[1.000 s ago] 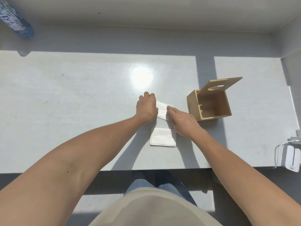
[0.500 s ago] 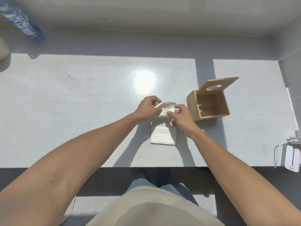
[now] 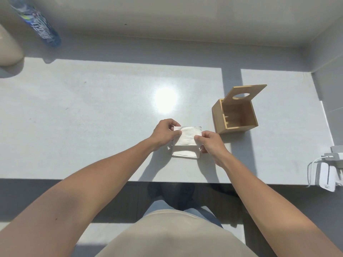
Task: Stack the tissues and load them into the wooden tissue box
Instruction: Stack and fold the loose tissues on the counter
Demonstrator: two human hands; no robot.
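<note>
A folded white tissue [image 3: 187, 135] hangs just above the table, pinched at its left edge by my left hand [image 3: 164, 134] and at its right edge by my right hand [image 3: 210, 142]. Directly below it, a small stack of folded tissues [image 3: 184, 153] lies flat on the table. The wooden tissue box [image 3: 234, 115] stands to the right of my hands, its hinged lid with an oval hole tipped up and back. The inside of the box looks bare.
The grey table [image 3: 92, 117] ends at a near edge just below my forearms. A blue-labelled bottle [image 3: 38, 25] lies at the far left beside a beige object [image 3: 9, 47]. A white charger with cables [image 3: 326, 171] sits at the right edge.
Both hands lifted the tissue off the table and drew it back toward me, over the stack. A second ago it was pressed flat on the table, farther away.
</note>
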